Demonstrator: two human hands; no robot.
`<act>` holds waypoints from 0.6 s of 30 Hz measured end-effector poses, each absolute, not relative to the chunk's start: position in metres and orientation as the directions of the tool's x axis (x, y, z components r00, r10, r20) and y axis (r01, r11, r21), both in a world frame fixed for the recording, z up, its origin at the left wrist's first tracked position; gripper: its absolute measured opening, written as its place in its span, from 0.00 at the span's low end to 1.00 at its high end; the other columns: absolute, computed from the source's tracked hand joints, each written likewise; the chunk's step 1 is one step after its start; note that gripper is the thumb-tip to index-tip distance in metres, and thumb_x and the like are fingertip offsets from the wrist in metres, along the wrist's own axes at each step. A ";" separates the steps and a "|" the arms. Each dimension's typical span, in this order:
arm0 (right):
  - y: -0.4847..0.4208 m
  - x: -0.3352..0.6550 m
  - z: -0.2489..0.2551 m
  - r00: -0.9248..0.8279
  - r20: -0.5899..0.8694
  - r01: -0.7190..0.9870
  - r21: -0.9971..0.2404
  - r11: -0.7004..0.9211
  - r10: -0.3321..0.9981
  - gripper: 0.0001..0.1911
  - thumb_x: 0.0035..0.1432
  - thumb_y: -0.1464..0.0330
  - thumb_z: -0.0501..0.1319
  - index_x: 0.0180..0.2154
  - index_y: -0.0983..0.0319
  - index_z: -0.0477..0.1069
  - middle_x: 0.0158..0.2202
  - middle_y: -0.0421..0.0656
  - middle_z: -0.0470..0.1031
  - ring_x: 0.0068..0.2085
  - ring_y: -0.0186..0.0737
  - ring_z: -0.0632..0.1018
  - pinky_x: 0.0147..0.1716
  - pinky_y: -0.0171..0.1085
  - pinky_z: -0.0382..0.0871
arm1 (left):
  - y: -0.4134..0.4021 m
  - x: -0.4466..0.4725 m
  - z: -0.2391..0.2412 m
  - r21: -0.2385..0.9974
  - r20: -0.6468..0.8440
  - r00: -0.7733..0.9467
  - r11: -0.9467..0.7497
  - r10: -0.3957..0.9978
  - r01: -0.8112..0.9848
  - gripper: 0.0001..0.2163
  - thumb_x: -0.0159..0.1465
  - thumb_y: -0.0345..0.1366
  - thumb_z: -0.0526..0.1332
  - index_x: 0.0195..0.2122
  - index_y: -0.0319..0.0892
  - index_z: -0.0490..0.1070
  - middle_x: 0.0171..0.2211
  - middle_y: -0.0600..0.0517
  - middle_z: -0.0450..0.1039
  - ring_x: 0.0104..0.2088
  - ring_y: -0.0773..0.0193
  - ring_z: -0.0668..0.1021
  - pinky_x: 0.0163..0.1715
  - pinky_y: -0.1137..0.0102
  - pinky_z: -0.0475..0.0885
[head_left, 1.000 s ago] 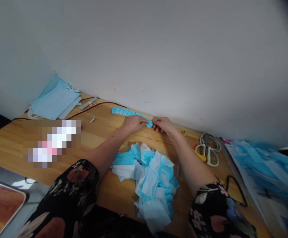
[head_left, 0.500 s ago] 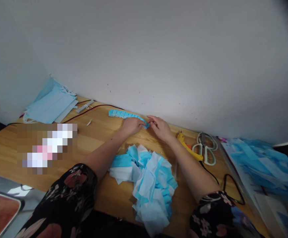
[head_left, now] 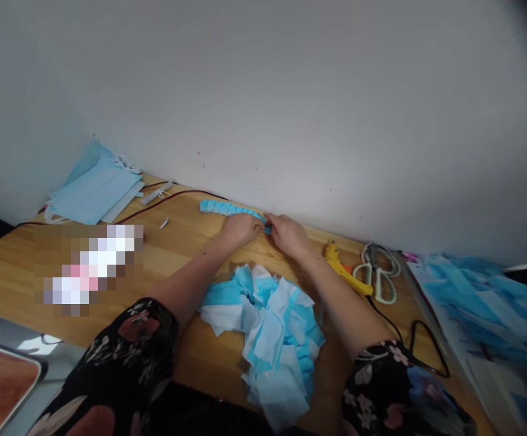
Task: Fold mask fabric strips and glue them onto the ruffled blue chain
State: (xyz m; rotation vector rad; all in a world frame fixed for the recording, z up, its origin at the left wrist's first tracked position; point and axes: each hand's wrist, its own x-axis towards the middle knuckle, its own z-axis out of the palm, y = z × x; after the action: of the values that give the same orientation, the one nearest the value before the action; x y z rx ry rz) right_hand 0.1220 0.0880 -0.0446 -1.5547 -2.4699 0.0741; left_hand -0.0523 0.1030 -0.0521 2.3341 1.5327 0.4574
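A narrow blue pleated strip (head_left: 222,208) lies along the back of the wooden table, near the wall. My left hand (head_left: 244,230) is closed on its right part, with the fingers pinched near the end. My right hand (head_left: 287,233) meets it there, its fingertips closed on the strip's right end; part of that end is hidden by the fingers. Closer to me, between my forearms, lies a loose heap of blue and white fabric pieces (head_left: 272,327), touched by neither hand.
Right of my right forearm lie a yellow glue gun (head_left: 347,272) with a black cord and white-handled scissors (head_left: 374,272). Blue material (head_left: 485,297) is piled at far right. Blue face masks (head_left: 95,188) are stacked at back left, near a thin cable (head_left: 181,195). A blurred-out item (head_left: 88,266) lies left.
My right hand has shifted slightly left and closed its fingers onto the strip's end beside my left hand. My left hand stays nearly in place.
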 end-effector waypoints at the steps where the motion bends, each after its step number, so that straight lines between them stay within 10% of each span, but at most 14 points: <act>1: 0.088 0.121 -0.045 -0.407 0.164 0.890 -0.151 0.431 0.899 0.26 0.60 0.76 0.50 0.60 0.60 0.64 0.48 0.49 0.77 0.48 0.47 0.76 0.45 0.40 0.68 | 0.103 -0.052 -0.051 0.417 0.087 0.374 -0.374 0.923 0.828 0.17 0.62 0.35 0.52 0.41 0.50 0.81 0.43 0.50 0.80 0.43 0.56 0.80 0.42 0.68 0.70; 9: 0.102 0.151 -0.043 -0.231 0.292 0.760 -0.541 0.359 0.928 0.23 0.61 0.73 0.50 0.58 0.60 0.65 0.46 0.44 0.79 0.46 0.41 0.77 0.48 0.41 0.69 | 0.100 -0.052 -0.053 0.470 0.092 0.353 -0.353 0.931 0.809 0.15 0.62 0.36 0.53 0.41 0.50 0.81 0.44 0.51 0.80 0.45 0.56 0.79 0.44 0.70 0.69; 18: 0.112 0.143 -0.054 -0.185 0.075 0.851 -0.486 0.198 0.980 0.13 0.60 0.66 0.58 0.44 0.59 0.77 0.45 0.47 0.80 0.45 0.44 0.78 0.46 0.41 0.68 | 0.113 -0.058 -0.068 0.785 0.139 0.237 -0.253 0.961 0.565 0.15 0.60 0.30 0.54 0.39 0.44 0.81 0.42 0.53 0.81 0.43 0.61 0.79 0.44 0.72 0.71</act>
State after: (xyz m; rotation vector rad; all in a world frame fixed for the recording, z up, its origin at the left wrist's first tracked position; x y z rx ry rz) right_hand 0.1432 0.1121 -0.0538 -1.7152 -2.1109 0.4798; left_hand -0.0582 0.1135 -0.0677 1.9121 1.3942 0.8495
